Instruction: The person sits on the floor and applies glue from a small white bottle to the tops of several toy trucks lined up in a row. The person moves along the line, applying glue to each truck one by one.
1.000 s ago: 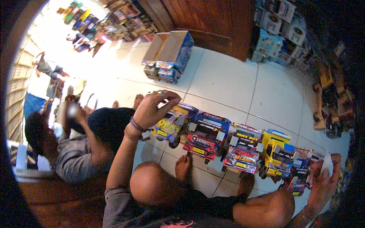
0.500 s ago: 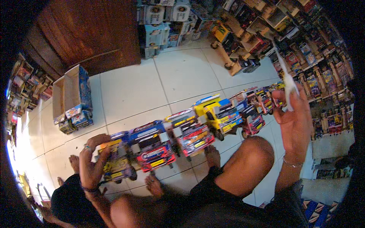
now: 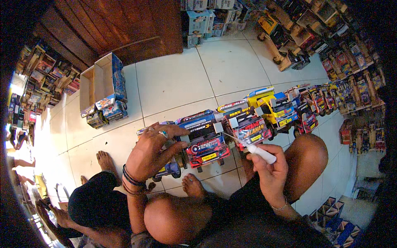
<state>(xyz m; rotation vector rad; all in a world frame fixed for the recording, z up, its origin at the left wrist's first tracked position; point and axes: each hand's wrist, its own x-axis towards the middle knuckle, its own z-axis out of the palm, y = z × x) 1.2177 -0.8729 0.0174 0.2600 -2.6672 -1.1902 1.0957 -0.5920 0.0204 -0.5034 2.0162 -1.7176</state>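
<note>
A row of toy trucks with flat printed fronts crosses the floor before me. My left hand (image 3: 151,151) reaches over the leftmost truck (image 3: 167,170), thumb and bent fingers at the left edge of the blue-roofed toy truck (image 3: 206,144); its fingertips partly hide that edge. In my right hand (image 3: 271,167) is a white squeeze bottle (image 3: 262,153) with a thin nozzle. The nozzle points toward the white side mirror (image 3: 218,127) between that truck and the red-and-black truck (image 3: 249,128); whether it touches is unclear. Further right stands a yellow-and-blue truck (image 3: 278,110).
Open-topped truck bodies (image 3: 111,80) stand at left. A brown wooden door (image 3: 124,29) and stacked boxes (image 3: 200,20) lie beyond. Packed toy trucks (image 3: 351,58) fill the right side. Another person's dark-clothed knee (image 3: 97,202) is close at my left.
My left hand has shifted from the leftmost truck to the blue-roofed one. My right hand has come down and left with the bottle, to the row. The view has swung left.
</note>
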